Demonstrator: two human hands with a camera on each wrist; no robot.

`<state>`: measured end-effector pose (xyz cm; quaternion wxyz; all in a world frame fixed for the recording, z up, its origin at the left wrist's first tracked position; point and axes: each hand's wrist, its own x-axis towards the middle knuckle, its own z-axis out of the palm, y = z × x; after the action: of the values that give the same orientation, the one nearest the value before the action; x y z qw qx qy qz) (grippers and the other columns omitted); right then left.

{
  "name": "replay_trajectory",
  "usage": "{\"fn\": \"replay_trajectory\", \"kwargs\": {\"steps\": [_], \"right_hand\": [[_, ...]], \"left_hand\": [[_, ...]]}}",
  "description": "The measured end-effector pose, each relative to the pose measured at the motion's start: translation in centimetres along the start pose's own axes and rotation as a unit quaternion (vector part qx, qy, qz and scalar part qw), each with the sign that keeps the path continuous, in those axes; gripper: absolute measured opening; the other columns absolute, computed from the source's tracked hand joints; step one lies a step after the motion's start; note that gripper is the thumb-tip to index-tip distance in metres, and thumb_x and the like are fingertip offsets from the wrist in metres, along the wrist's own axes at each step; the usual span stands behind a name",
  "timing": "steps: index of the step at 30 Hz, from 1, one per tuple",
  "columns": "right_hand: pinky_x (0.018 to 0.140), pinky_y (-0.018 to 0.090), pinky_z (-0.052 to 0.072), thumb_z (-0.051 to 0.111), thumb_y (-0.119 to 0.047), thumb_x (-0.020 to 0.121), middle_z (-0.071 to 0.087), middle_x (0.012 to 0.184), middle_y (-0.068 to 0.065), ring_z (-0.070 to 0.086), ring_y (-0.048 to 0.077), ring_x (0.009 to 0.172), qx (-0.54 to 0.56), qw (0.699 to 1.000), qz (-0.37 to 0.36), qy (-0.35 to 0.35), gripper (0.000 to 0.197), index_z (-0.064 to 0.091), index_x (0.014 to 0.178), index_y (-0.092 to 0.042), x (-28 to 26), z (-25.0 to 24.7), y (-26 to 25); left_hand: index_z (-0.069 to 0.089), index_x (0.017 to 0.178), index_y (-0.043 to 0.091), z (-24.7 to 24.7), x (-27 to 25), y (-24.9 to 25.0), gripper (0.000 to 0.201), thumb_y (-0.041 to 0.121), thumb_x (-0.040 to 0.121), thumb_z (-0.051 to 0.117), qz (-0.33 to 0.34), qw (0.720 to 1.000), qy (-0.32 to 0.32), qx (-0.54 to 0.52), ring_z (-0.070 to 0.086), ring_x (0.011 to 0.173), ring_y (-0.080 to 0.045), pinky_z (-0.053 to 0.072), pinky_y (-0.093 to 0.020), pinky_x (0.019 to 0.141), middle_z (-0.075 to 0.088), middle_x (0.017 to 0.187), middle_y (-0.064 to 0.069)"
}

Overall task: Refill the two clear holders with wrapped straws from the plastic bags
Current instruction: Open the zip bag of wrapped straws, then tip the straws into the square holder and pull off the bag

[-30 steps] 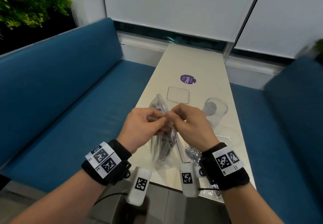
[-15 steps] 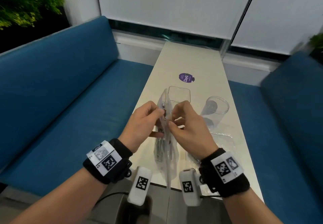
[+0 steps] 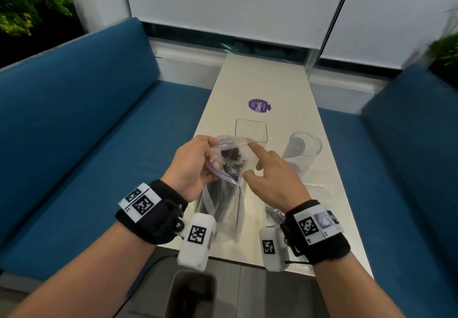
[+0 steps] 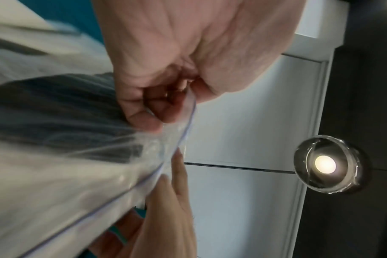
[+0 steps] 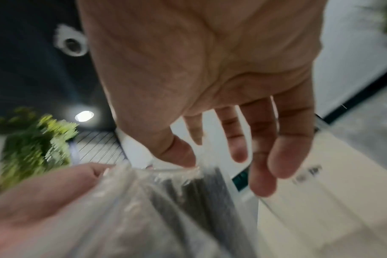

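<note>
**Bag mouth open between two hands**

We see the fingers point(image 4: 144, 111) of the left hand point(image 3: 192, 166) curled and pinching the zip edge of the plastic bag point(image 3: 223, 201), which hangs above the near end of the table point(image 3: 262, 79). The fingers point(image 5: 261, 139) of the right hand point(image 3: 275, 181) are apart and almost straight; the thumb tip touches the opposite lip of the bag, and the forefinger points over its open mouth.

The head view shows dark wrapped straws point(image 3: 231, 162) inside the mouth. The left wrist view shows what this view hides: the pinch itself, with the blue zip line running under the thumb. The right wrist view shows the spread fingers from below and the straws as dark stripes, very blurred.

Behind the bag stands a square clear holder point(image 3: 251, 130), partly covered by the plastic. To the right of it stands a round clear holder point(image 3: 303, 150), apart from both hands. A second bag point(image 3: 314, 186) lies flat near the right wrist, mostly hidden by it. Further away there is a purple sticker point(image 3: 259, 105) on the table, and blue benches point(image 3: 74, 119) on both sides.
</note>
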<state>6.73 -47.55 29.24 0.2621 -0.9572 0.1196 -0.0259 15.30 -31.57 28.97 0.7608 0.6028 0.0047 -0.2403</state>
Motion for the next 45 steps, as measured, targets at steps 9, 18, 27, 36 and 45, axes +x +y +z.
{"fn": "replay_trajectory", "kwargs": {"steps": [9, 18, 27, 36, 45], "right_hand": [[0.091, 0.037, 0.059, 0.058, -0.007, 0.097, 0.062, 0.110, -0.011, 0.074, 0.022, 0.096, 0.147, 0.987, -0.056, -0.028, 0.081, 0.024, 0.159, -0.046, 0.7, 0.1, 0.9], [0.075, 0.014, 0.054, 0.043, 0.014, 0.099, 0.067, 0.108, 0.000, 0.070, 0.000, 0.079, 0.259, 0.964, -0.046, 0.045, 0.061, 0.065, 0.128, -0.035, 0.6, 1.2, 3.9], [0.076, 0.029, 0.053, 0.051, 0.006, 0.103, 0.067, 0.100, -0.001, 0.067, 0.010, 0.076, 0.468, 0.881, -0.033, 0.060, 0.047, 0.073, 0.122, -0.032, -0.1, 2.1, 3.3], [0.086, 0.028, 0.057, 0.059, -0.002, 0.097, 0.061, 0.089, -0.002, 0.066, 0.007, 0.073, 0.064, 0.990, -0.088, -0.087, 0.093, 0.015, 0.162, -0.050, -0.9, -0.6, 5.4], [0.059, 0.028, 0.057, 0.041, 0.019, 0.099, 0.064, 0.083, 0.007, 0.069, 0.026, 0.083, 0.591, 0.805, 0.049, 0.018, 0.051, 0.058, 0.124, -0.021, -1.1, 0.2, 5.5]], "left_hand": [[0.059, 0.088, 0.011, -0.5, 0.0, -0.8, 0.024, 0.032, 0.098, 0.066, 0.076, 0.985, 0.016, 0.154, 0.052, 0.067, -0.019, 0.053, -0.036, 0.060, 0.056, 0.083, -0.014], [0.054, 0.085, 0.013, -1.9, 0.4, -0.9, 0.023, 0.012, 0.107, 0.048, -0.006, 1.000, 0.003, -0.001, 0.061, 0.069, -0.024, 0.057, -0.036, 0.061, 0.061, 0.074, -0.005], [0.064, 0.084, 0.023, -1.2, -0.1, -2.6, 0.038, 0.061, 0.086, 0.063, 0.109, 0.983, 0.030, 0.143, 0.045, 0.074, -0.020, 0.041, -0.039, 0.076, 0.058, 0.081, 0.006], [0.067, 0.089, 0.012, -1.0, 1.1, -3.0, 0.030, 0.041, 0.098, 0.064, 0.178, 0.970, 0.077, 0.144, 0.057, 0.082, -0.013, 0.050, -0.035, 0.083, 0.064, 0.087, -0.002], [0.041, 0.109, 0.031, -2.2, 1.6, -3.2, 0.021, 0.037, 0.100, 0.060, 0.191, 0.957, 0.064, 0.211, 0.056, 0.080, -0.018, 0.054, -0.044, 0.076, 0.061, 0.108, -0.009]]}}
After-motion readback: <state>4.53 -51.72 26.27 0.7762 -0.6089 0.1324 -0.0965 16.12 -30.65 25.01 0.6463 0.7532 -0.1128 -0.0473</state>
